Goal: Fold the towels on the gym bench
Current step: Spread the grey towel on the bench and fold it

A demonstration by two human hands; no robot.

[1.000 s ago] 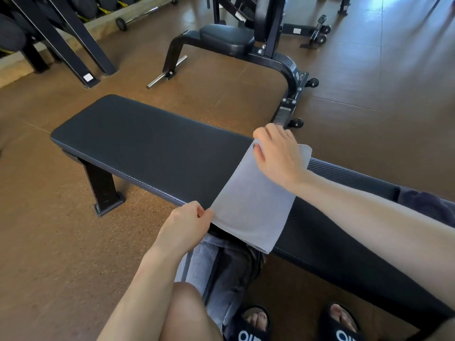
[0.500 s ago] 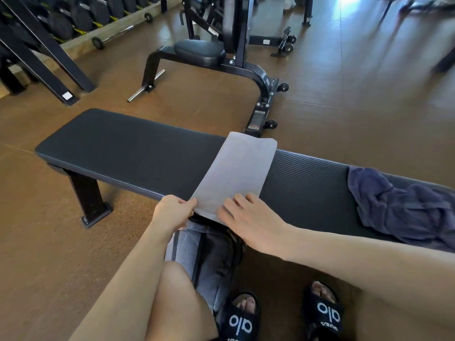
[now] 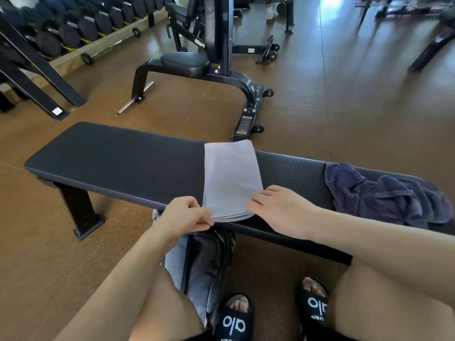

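navy towel (image 3: pixel 384 195) crumpled beside grey towel (image 3: pixel 231 178).

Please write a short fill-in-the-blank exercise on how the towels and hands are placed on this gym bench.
1. The left hand pinches the near left corner of the folded ____ towel.
2. The crumpled towel at the right end of the bench is ____ in colour.
3. The right hand rests on the folded towel's near ____ corner.

Missing words: grey; dark blue; right
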